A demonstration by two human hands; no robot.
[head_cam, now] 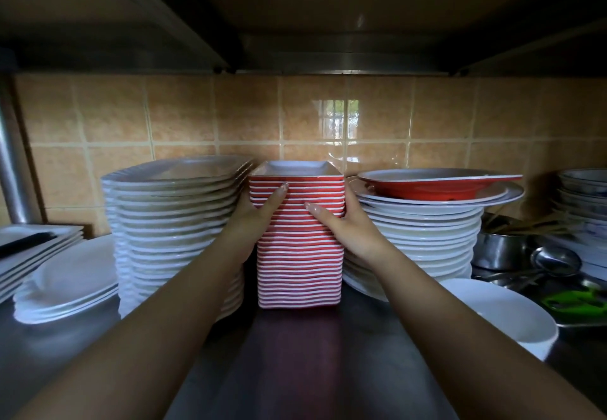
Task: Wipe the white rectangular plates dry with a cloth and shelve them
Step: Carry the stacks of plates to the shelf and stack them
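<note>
A tall stack of square dishes, red outside and white inside, stands in the middle of a steel shelf. My left hand grips its left side with the thumb laid across the front. My right hand grips the right side, thumb on the front, fingers hidden behind the stack. To the left stands a tall stack of white rectangular plates. More white rectangular plates lie at the far left. No cloth is in view.
A stack of round white plates topped by a red dish stands at the right. White oval plates lie front left, a white bowl front right. Steel pots and ladles sit far right. Another shelf hangs overhead.
</note>
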